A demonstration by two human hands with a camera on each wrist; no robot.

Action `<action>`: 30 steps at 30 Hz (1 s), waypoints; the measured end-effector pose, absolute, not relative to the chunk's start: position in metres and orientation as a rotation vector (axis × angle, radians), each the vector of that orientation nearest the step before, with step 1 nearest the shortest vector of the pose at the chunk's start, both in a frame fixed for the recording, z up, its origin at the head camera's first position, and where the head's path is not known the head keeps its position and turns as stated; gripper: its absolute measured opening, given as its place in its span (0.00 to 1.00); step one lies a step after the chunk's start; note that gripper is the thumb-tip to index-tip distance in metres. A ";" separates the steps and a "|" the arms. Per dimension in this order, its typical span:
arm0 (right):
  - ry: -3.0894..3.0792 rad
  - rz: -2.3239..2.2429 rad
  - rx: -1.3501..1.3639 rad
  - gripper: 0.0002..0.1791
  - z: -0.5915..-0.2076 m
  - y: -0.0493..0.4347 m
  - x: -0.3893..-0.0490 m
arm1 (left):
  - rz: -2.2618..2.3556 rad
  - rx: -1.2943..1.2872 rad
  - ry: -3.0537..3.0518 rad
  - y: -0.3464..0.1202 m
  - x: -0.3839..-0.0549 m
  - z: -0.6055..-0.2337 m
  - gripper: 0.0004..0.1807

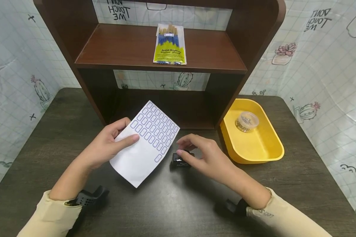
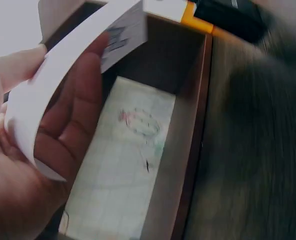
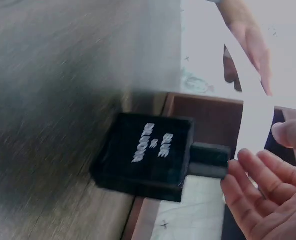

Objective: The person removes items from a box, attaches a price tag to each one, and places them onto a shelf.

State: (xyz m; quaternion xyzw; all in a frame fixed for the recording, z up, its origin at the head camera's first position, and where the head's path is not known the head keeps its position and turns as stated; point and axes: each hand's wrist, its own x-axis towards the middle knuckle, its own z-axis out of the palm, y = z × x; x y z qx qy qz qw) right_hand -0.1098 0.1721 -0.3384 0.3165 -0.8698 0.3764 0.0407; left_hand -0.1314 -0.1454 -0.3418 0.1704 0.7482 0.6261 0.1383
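My left hand (image 1: 123,136) holds a white sticker sheet (image 1: 148,144) printed with rows of small blue-outlined labels, thumb on top and fingers beneath. In the left wrist view the sheet (image 2: 63,65) curves over the left hand (image 2: 53,150). A small black square bottle (image 1: 179,161) with pale lettering lies on the dark table just right of the sheet. My right hand (image 1: 190,148) hovers over it with loosely bent fingers, one fingertip at its top. In the right wrist view the bottle (image 3: 145,155) lies flat, its cap (image 3: 208,160) beside my relaxed fingers (image 3: 258,190), which do not grip it.
A dark wooden shelf unit (image 1: 121,52) stands behind my hands, with a pack of artist brushes (image 1: 170,44) on its shelf. A yellow tray (image 1: 255,158) at the right holds a small clear lidded tub (image 1: 247,121). Patterned cloth walls surround the table (image 1: 178,204).
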 end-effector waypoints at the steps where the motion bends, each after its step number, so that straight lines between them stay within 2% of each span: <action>1: -2.659 1.157 0.968 0.12 -0.336 0.171 -0.108 | 1.835 0.505 2.155 -0.142 -0.131 -0.340 0.10; 12: -2.457 1.309 0.965 0.19 -0.325 0.165 -0.097 | 2.073 0.593 2.064 -0.113 -0.125 -0.326 0.10; 18: -2.393 1.337 0.919 0.20 -0.317 0.167 -0.094 | 2.112 0.577 2.016 -0.106 -0.122 -0.325 0.21; 24: -2.383 1.310 0.925 0.21 -0.312 0.171 -0.093 | 2.065 0.705 1.807 -0.106 -0.120 -0.328 0.16; 30: -2.355 1.291 0.969 0.21 -0.312 0.174 -0.093 | 1.896 0.795 1.730 -0.105 -0.116 -0.329 0.36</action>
